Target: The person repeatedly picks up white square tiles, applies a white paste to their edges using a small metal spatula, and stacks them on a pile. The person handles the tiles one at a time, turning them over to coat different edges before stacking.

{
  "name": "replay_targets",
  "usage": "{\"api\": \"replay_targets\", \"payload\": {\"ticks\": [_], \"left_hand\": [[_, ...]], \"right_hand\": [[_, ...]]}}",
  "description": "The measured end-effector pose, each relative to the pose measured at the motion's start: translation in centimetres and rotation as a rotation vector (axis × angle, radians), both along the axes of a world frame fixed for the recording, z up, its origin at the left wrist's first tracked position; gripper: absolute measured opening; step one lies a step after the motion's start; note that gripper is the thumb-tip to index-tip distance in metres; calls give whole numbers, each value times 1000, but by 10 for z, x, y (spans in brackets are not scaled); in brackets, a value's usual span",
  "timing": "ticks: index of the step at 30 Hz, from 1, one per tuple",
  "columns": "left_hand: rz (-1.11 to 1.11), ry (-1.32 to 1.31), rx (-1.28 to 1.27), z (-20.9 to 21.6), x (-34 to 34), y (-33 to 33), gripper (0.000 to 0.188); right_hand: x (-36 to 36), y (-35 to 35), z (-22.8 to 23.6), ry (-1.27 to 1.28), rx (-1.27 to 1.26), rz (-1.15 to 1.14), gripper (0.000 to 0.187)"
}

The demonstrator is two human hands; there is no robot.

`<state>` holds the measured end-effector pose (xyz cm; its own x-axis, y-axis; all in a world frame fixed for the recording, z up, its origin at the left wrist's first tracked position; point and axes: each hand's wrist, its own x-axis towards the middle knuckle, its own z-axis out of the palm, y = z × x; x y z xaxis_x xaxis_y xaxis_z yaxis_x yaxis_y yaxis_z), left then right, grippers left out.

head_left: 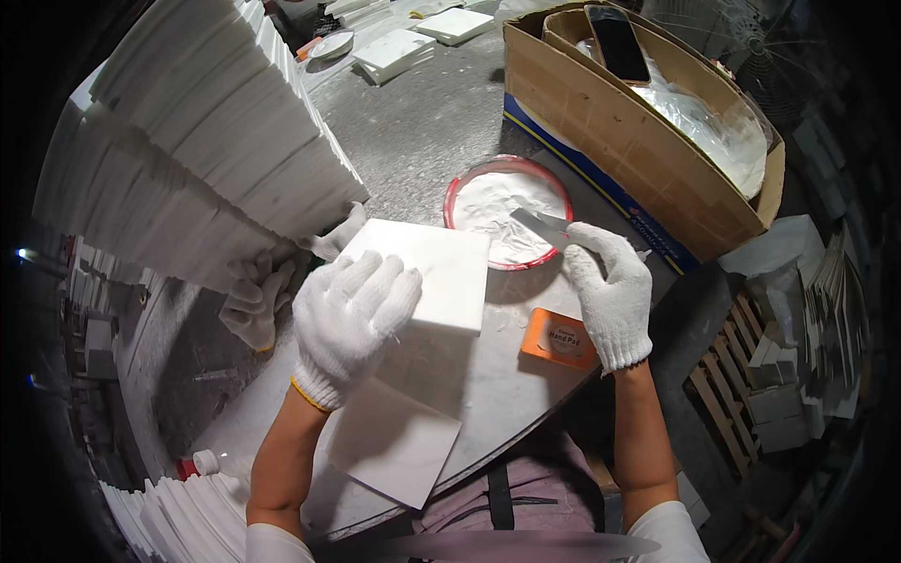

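Observation:
My left hand (352,324), in a white knit glove, holds a square white tile (436,267) at its left side, fingers lying over its upper face. The thumb is hidden. The tile seems lifted off the table, with a shadow below. My right hand (612,286), gloved too, pinches a small metal putty knife (540,225), whose blade is over a round red-rimmed tub (453,202) of white paste. Just below that hand lies an orange hand pad (554,340). Another white tile (399,446) rests near the table's front edge.
Tall stacks of white tiles (216,122) rise at the left, with loose gloves (255,305) beside them. A cardboard box (638,131) bearing a phone (618,45) stands at the far right. More tiles (394,52) lie at the back. A wooden pallet (727,385) is at the right.

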<state>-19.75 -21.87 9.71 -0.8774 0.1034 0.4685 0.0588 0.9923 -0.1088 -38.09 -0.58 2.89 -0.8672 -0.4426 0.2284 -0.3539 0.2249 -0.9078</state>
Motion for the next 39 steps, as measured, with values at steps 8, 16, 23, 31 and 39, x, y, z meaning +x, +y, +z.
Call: {"api": "replay_targets", "payload": {"ticks": [8, 16, 23, 31, 39], "left_hand": [[475, 271, 1391, 19, -6, 10, 36], [568, 185, 1961, -6, 106, 34, 40], [727, -9, 2012, -52, 165, 78, 41], [678, -103, 1700, -61, 172, 81, 49], [796, -32, 1319, -68, 165, 94, 51]], "right_hand": [[7, 22, -1, -994, -619, 139, 43], [84, 78, -16, -1177, -456, 336, 40], [105, 94, -40, -1083, -175, 376, 32], [122, 99, -41, -733, 2, 265, 29], [137, 102, -52, -350, -140, 294, 19]]}}
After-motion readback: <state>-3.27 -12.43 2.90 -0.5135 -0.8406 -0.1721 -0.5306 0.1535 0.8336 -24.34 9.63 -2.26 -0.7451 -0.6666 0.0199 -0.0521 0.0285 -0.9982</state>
